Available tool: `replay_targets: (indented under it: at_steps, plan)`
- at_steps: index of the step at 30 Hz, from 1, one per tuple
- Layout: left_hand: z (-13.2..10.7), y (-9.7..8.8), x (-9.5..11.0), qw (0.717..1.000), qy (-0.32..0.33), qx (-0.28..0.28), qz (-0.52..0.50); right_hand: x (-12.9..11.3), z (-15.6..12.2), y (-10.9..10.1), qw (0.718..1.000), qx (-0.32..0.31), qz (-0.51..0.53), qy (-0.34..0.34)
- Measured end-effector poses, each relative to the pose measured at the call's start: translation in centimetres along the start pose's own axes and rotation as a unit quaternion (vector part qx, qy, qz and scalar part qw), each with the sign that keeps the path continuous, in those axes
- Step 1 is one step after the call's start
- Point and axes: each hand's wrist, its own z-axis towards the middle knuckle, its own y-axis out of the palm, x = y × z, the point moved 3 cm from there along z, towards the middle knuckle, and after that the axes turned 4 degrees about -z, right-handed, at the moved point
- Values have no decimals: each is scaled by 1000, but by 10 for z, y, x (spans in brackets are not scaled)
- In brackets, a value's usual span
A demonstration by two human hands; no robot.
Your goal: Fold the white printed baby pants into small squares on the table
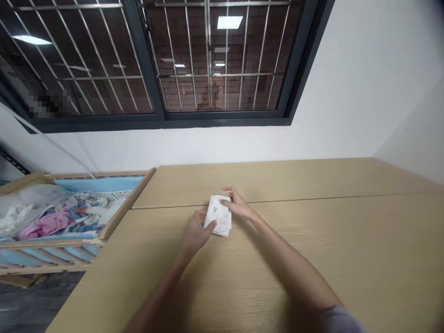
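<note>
A small folded white cloth with a faint print [219,217] lies on the light wooden table [312,259], near the seam between its two boards. My left hand [196,233] pinches the cloth's near left corner. My right hand [237,203] grips its far right edge with curled fingers. Both forearms reach in from the lower edge of the view.
A wooden baby cot [114,217] stands against the table's left side, filled with pink, blue and white clothes [55,217]. A barred dark-framed window [166,64] sits in the white wall behind. The table's right side meets a wall corner.
</note>
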Motion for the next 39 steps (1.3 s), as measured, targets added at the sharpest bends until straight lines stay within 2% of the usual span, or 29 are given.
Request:
replay_targets:
  at_steps: [5, 8, 10, 13, 17, 20, 23, 26, 29, 33, 36, 39]
  plan:
    - [-6, 30, -7, 997, -61, -22, 50, 28, 10, 13, 987, -54, -151, -1]
    - [-10, 32, -2, 993, -63, -33, 99, 33, 11, 15, 983, -63, -171, -8]
    - [-19, 27, 6, 990, -55, -28, 130, 24, 6, 12, 981, -69, -180, -25]
    - [-41, 26, 24, 983, 9, 5, 184, -5, -11, 7, 962, -96, -233, -101]
    - [-71, 53, 33, 953, 138, 41, 267, -36, -53, 23, 908, -207, -300, -208]
    - [-82, 77, 24, 942, 144, 29, 301, -35, -79, 40, 878, -294, -293, -236]
    - [-84, 87, 17, 942, 124, 20, 310, -16, -79, 43, 868, -327, -300, -222]
    - [-82, 87, 17, 944, 111, 8, 310, 6, -57, 28, 871, -311, -327, -194]
    - [-83, 85, 19, 945, 107, 2, 310, 21, -33, 10, 889, -263, -338, -160]
    - [-82, 76, 21, 951, 102, -10, 291, 30, -23, -3, 913, -218, -326, -112]
    - [-69, 56, 21, 962, 81, -28, 259, 31, -23, -9, 949, -115, -282, -75]
    - [-43, 33, 16, 966, 35, -7, 257, 34, -22, -12, 975, 10, -220, -41]
